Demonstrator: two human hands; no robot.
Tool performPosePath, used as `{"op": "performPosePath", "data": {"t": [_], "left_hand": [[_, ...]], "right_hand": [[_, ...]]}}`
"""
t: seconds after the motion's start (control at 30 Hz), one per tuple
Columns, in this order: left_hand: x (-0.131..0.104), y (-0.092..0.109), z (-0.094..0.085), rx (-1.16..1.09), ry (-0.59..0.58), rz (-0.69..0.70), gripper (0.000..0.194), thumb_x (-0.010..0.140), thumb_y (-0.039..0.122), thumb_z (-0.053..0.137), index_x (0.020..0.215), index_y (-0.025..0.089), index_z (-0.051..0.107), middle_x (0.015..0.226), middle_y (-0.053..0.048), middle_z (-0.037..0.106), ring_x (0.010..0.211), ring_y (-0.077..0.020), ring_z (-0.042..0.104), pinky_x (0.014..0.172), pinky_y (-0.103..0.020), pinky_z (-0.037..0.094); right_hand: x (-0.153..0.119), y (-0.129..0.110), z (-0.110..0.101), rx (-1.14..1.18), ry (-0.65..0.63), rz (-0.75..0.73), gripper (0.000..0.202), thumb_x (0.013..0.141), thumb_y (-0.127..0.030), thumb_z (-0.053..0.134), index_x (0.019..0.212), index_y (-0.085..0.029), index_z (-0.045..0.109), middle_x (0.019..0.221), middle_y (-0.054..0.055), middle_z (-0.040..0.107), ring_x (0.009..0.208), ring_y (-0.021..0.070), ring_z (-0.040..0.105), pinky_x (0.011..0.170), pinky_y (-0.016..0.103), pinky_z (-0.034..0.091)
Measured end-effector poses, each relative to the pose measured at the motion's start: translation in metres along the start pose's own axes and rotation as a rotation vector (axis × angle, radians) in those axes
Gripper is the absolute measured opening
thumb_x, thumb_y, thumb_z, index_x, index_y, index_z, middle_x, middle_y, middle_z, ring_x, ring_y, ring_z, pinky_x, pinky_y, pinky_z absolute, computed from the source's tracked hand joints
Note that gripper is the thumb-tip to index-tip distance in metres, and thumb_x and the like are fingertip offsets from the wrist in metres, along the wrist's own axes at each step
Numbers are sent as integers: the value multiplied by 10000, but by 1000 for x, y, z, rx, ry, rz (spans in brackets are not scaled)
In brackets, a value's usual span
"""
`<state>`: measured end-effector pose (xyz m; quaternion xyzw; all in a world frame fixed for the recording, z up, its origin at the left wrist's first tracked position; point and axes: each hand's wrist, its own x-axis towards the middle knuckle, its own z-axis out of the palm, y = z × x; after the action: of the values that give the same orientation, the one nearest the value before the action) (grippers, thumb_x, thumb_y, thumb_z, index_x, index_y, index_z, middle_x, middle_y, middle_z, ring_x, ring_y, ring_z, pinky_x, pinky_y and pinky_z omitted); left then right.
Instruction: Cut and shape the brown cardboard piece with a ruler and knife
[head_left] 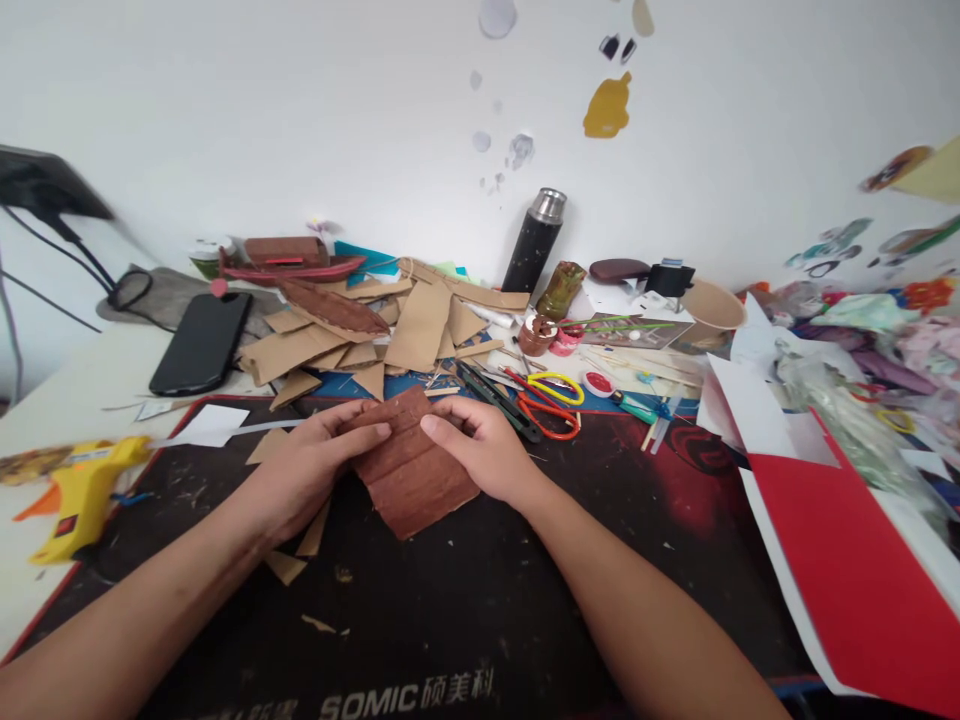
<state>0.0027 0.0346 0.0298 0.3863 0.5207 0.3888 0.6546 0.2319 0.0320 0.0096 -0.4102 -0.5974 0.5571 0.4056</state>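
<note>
Both hands grip a brown-painted piece of cardboard (pixel 416 470), creased across its face, above the black desk mat (pixel 480 610). My left hand (pixel 307 465) is closed on its left edge, thumb on top and fingers underneath. On the upper right edge my right hand (pixel 487 445) is closed the same way, its thumb pressing the painted face. Just beyond lie a dark green utility knife (pixel 499 400) and scissors (pixel 551 405) with red and yellow handles. Left of my left hand rests a yellow hot glue gun (pixel 90 500).
Cardboard scraps (pixel 420 325) pile up at the back, with a brown boat-shaped piece (pixel 334 312) on them. A black phone (pixel 201 345) lies at left. A black thermos (pixel 534 245) and open paint pots (pixel 538 335) stand near the wall. Red paper (pixel 847 560) covers the right side.
</note>
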Motion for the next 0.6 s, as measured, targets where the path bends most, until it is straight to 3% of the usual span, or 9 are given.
{"op": "performPosePath", "data": {"t": [0.2, 0.43, 0.6], "left_hand": [[-3, 3, 2, -34, -13, -59, 534, 494, 483, 1115, 928, 267, 890, 1109, -112, 927, 992, -309, 868, 898, -370, 714], [-6, 6, 3, -50, -25, -91, 536, 476, 421, 1105, 924, 231, 880, 1045, -128, 926, 962, -329, 874, 884, -402, 717], [-4, 2, 0, -64, -44, -98, 534, 494, 401, 1094, 951, 229, 876, 1035, -114, 923, 981, -323, 873, 874, -387, 702]], "right_hand": [[1, 4, 1, 37, 19, -7, 275, 1039, -530, 769, 1010, -257, 751, 1005, 17, 774, 928, 213, 696, 890, 373, 563], [0, -1, 5, 6, -16, 6, 380, 1028, -632, 748, 951, -265, 686, 927, -6, 662, 876, 201, 603, 834, 349, 508], [1, -1, 7, 76, -23, 13, 484, 976, -735, 820, 940, -264, 713, 931, -4, 681, 886, 209, 620, 869, 361, 525]]}}
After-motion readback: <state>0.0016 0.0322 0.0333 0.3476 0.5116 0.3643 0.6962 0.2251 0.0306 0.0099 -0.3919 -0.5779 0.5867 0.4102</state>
